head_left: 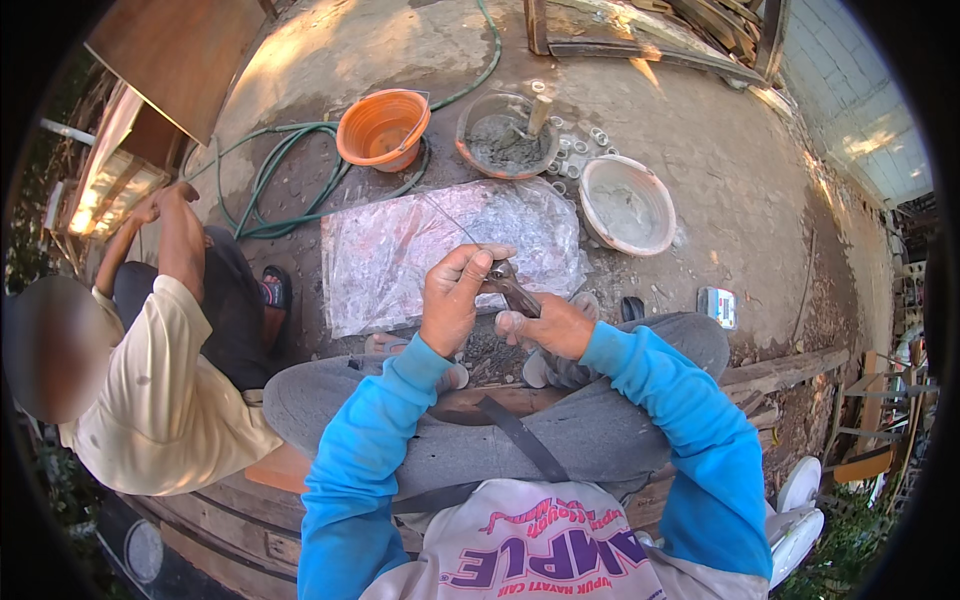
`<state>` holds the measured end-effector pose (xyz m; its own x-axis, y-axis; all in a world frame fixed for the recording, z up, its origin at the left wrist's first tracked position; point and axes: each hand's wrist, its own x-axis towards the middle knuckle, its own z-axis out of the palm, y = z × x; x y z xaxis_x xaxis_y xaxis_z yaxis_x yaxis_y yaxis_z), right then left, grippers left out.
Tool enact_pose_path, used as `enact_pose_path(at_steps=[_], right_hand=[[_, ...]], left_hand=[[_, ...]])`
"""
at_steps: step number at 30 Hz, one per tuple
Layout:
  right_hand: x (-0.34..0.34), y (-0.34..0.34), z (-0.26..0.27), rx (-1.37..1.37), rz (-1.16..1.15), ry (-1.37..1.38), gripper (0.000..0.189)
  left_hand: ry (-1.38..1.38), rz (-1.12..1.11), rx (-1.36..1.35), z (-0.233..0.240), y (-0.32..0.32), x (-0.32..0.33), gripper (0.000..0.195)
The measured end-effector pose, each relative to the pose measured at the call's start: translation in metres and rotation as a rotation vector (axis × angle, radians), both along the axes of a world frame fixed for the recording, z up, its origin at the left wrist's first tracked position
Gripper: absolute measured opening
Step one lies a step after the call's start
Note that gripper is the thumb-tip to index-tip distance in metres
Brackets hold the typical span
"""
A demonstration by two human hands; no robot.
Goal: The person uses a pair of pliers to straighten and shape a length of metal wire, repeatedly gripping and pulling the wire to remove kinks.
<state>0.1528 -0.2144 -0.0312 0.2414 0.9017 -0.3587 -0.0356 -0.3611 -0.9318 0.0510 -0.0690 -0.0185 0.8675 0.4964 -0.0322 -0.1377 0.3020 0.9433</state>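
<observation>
My right hand grips the dark handles of a pair of metal pliers in front of my knees. At the jaws, my left hand pinches a thin wire between thumb and fingers. The wire's far part slants up and away over a plastic-covered board or slab on the ground. My left fingers partly hide the jaws, so the exact bite on the wire cannot be seen. Both hands are raised above the ground, close together.
Beyond the plastic stand an orange bucket, a tub of wet grey mortar with a wooden-handled tool, and a basin of greyish liquid. Several white rings lie between. A green hose coils left. Another person sits at left.
</observation>
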Motion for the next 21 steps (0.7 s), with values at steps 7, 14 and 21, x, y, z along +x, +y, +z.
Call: enact_pose_path(at_steps=[7, 14, 21], right_hand=[[-0.002, 0.005, 0.009, -0.153, 0.077, -0.041, 0.04], [-0.011, 0.002, -0.006, -0.025, 0.013, -0.293, 0.039], [0.015, 0.002, 0.028, -0.117, -0.157, -0.066, 0.043]], left_hand=[[-0.059, 0.088, 0.186, 0.0, -0.002, -0.002, 0.03], [-0.09, 0.263, 0.456, 0.01, 0.002, -0.003, 0.027], [0.748, -0.385, 1.119, -0.022, 0.05, -0.018, 0.028]])
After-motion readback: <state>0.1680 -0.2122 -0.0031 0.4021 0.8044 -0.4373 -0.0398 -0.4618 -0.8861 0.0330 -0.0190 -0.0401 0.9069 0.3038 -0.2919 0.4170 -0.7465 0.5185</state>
